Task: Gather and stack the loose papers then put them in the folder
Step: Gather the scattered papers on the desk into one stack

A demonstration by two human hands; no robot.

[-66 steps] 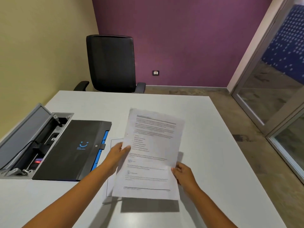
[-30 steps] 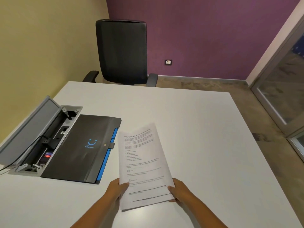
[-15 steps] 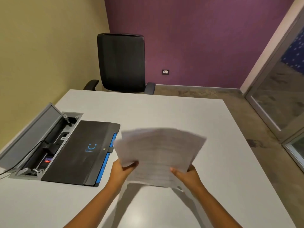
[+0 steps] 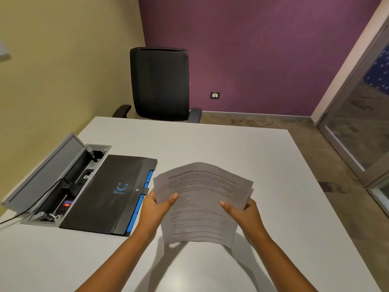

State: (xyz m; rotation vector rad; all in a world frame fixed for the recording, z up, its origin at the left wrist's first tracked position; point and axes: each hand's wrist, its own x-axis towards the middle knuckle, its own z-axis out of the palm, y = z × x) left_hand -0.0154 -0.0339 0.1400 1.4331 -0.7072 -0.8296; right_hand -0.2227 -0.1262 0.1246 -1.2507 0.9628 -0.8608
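Room with one yellow wall and one purple wall; white desk (image 4: 210, 148) with a black office chair (image 4: 160, 83) at its far edge. Item: papers (image 4: 202, 203), a printed bundle held above the desk's near middle, bowed across the top, sheet corners slightly offset at the right side. Left hand (image 4: 156, 209) pinches the bundle's left edge, thumb on the printed face; right hand (image 4: 242, 211) pinches the right edge likewise. Item: folder (image 4: 105, 192), black with blue edging and a smiley mark, lying closed near the desk's left edge, partly over an open cable box (image 4: 52, 175). Status, judged: gathering appears done, no loose sheets visible on the desk; squaring of edges in hand; opening the folder and inserting the bundle remain.
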